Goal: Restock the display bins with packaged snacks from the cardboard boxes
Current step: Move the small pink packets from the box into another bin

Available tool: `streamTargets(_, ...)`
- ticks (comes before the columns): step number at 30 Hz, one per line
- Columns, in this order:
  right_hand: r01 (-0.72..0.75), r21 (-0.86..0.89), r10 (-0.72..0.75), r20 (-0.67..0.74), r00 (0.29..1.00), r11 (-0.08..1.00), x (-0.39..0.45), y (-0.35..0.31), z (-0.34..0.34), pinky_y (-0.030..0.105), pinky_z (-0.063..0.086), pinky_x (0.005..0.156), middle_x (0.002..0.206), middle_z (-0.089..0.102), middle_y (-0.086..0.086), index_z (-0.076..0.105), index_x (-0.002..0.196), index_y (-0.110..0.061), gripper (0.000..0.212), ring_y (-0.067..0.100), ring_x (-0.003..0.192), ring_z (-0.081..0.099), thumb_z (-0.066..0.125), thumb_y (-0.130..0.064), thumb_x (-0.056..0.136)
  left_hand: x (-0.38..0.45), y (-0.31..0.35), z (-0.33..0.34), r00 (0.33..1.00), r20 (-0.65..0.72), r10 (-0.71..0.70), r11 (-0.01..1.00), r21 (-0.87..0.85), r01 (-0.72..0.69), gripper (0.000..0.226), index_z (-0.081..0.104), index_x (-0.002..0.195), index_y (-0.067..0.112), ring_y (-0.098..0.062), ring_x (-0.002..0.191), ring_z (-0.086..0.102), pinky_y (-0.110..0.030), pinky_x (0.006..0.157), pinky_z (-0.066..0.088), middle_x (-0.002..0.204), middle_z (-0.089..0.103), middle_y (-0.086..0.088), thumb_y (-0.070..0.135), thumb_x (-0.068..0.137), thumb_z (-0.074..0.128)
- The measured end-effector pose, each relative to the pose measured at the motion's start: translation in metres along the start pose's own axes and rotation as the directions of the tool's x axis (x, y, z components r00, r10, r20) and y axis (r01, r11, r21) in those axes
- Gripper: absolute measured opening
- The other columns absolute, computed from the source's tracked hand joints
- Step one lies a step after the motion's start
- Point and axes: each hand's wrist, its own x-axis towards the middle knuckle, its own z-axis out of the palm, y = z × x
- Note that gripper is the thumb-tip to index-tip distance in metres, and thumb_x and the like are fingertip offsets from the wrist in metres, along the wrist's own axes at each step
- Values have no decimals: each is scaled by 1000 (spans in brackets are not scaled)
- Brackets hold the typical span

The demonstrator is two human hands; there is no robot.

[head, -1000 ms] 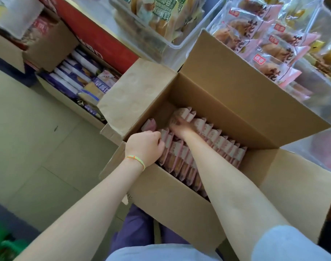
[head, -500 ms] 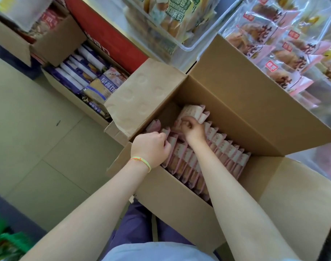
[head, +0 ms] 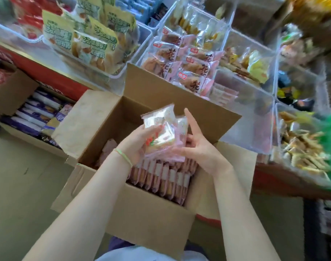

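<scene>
An open cardboard box [head: 134,213] stands in front of me, with a row of pink snack packets [head: 164,176] packed upright inside. Above the box I hold a small stack of pink packets [head: 163,132]. My left hand [head: 136,144] grips the stack from the left and underneath. My right hand [head: 196,146] supports it from the right, with the fingers spread and the forefinger pointing up. A clear display bin [head: 147,37] behind the box holds matching pink packets [head: 181,63].
Clear bins of green-labelled packets [head: 89,40] and yellow snacks [head: 253,63] line the shelf. A bin [head: 262,117] right of the box looks nearly bare. A second carton with purple packets [head: 38,113] sits on the floor at left. Something green [head: 330,147] is at the right edge.
Both hands came up out of the box with a stack of pink packets, which was down among the row before. My view tilted up toward the shelf bins.
</scene>
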Motion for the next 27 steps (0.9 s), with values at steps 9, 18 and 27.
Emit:
streamTargets(9, 267, 544, 58, -507, 860, 795, -71, 22, -121, 45, 50, 96, 127, 68, 12, 52, 138, -14, 59, 28, 110, 67, 64, -12, 80, 28, -34, 112, 991, 9, -131, 956, -263, 129, 51, 54, 139, 10, -28, 118, 60, -55, 112, 36, 129, 62, -10, 34, 94, 61)
streamTargets(18, 416, 769, 155, -544, 825, 485, -62, 48, -226, 23, 56, 61, 123, 69, 12, 65, 125, -14, 31, 22, 105, 69, 60, -15, 94, 77, -43, 192, 985, -168, 33, 999, 24, -29, 36, 64, 115, 10, -27, 87, 71, -44, 65, 60, 105, 71, -15, 30, 85, 66)
streamTargets(27, -99, 85, 130, -675, 726, 991, 53, 68, -281, 26, 56, 63, 84, 69, -7, 68, 94, -19, 20, 13, 76, 65, 82, -18, 80, 125, -59, 182, 887, -446, 117, 989, 136, -62, 46, 68, 110, 5, -34, 100, 70, -54, 92, 54, 110, 72, -17, 34, 77, 80)
